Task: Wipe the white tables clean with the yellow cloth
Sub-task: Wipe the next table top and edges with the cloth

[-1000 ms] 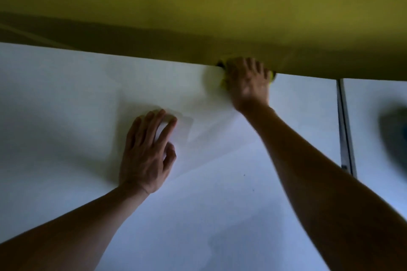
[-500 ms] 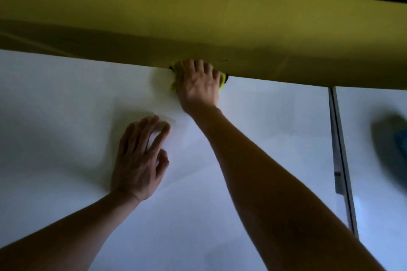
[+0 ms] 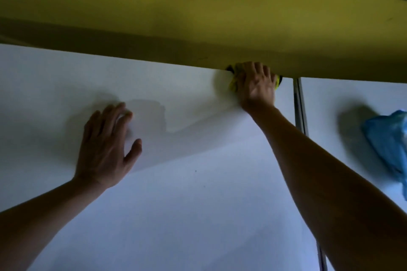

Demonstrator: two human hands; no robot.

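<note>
The right hand lies palm-down on the yellow cloth, pressing it against the far edge of the white table where the tabletop meets the yellow wall; only small bits of cloth show at either side of the hand, and whether the fingers curl round it cannot be told. The left hand rests flat on the same table with fingers straight and slightly spread, holding nothing. Past a narrow gap on the right stands a second white table with a blue plastic bag lying on it.
</note>
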